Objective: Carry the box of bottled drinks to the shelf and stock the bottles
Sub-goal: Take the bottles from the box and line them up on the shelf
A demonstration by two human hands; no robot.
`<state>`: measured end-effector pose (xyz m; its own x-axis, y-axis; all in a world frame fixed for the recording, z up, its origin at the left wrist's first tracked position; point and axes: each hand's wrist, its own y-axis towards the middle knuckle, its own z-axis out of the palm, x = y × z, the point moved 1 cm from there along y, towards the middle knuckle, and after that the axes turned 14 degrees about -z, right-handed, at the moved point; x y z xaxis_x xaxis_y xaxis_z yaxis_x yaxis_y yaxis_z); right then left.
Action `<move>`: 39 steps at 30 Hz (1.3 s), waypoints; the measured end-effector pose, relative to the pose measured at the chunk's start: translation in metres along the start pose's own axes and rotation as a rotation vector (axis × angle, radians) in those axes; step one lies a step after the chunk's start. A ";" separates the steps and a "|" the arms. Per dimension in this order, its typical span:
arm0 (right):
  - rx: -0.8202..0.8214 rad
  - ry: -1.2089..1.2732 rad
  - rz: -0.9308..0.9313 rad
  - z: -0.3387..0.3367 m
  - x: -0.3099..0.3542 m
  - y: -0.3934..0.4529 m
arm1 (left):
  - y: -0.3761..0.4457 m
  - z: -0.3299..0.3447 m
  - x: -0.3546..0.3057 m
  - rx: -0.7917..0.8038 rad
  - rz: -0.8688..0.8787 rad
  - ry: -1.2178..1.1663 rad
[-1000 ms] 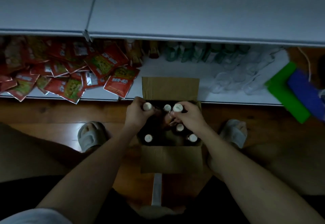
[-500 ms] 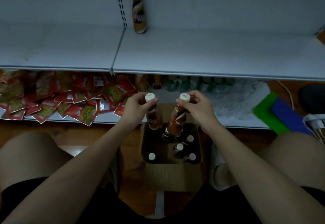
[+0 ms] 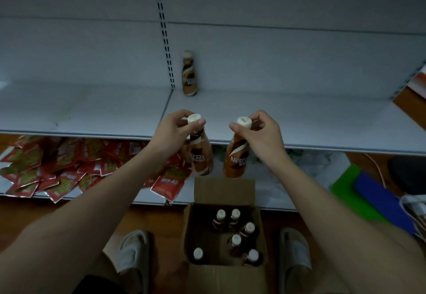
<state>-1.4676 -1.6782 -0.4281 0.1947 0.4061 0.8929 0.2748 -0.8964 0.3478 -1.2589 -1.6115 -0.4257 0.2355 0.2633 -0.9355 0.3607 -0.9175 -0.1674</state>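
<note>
My left hand [image 3: 171, 132] grips a brown coffee bottle [image 3: 201, 156] by its white cap. In my right hand [image 3: 260, 132] hangs a second brown bottle [image 3: 236, 160], also held at the cap. Both bottles are in the air in front of the white middle shelf [image 3: 299, 118], just above its front edge. One bottle [image 3: 189, 74] stands upright at the back of that shelf by the slotted upright. On the floor between my feet sits the open cardboard box [image 3: 260, 231] with several white-capped bottles [image 3: 235, 240] inside.
Red snack packets [image 3: 64, 169] lie piled on the lower shelf at left. Clear plastic bottles or cups [image 3: 311, 162] fill the lower shelf at right. Green and blue flat items [image 3: 368, 194] lie on the floor at right, by a white cable. Grey slippers [image 3: 133, 252] flank the box.
Both hands have lifted a bottle each out of the box, up to the level of the middle shelf. The view has tilted upward, showing more of the shelf.
</note>
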 end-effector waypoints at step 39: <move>-0.007 -0.147 -0.110 0.135 -0.065 0.296 | 0.253 -0.043 -0.031 -0.148 0.009 -0.030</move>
<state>-1.2713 -1.9464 -0.4221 0.2997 0.5228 0.7981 0.2957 -0.8462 0.4433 -1.1364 -1.8391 -0.4262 0.2130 0.2437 -0.9462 0.4886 -0.8652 -0.1128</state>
